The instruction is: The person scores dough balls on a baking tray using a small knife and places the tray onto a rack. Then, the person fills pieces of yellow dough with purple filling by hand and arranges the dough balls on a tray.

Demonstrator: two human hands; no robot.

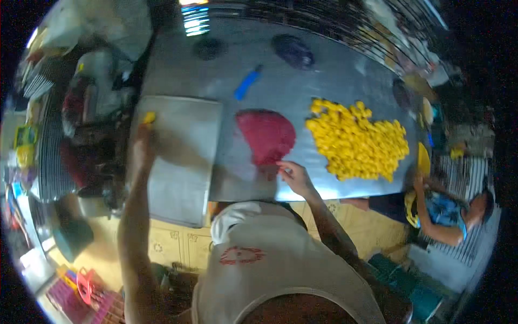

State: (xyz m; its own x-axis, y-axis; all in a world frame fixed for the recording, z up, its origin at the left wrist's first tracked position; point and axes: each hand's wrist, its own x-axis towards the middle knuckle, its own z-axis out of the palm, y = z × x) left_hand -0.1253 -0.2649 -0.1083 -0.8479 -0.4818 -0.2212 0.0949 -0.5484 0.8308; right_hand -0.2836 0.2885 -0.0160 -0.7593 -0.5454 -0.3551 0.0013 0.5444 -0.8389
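Note:
My left hand [143,146] reaches over the left part of a flat metal tray [183,189]. At its fingertips is a small yellow piece [149,117]; the fingers are blurred and seem closed on it. My right hand [294,179] is at the lower tip of a flat, dark red, dough-like sheet [267,132], thumb and fingers pinched at its edge. This sheet lies on the metal tabletop [199,75], right of the tray. Farther right spreads a large heap of small yellow pieces [359,140], apart from my right hand.
A blue-handled tool [248,83] lies beyond the red sheet. Dark round patches or objects [293,51] show at the table's far side. Another person [442,213] sits at the right end, a hand near a yellow object [423,159]. Racks and shelving [54,129] stand at left.

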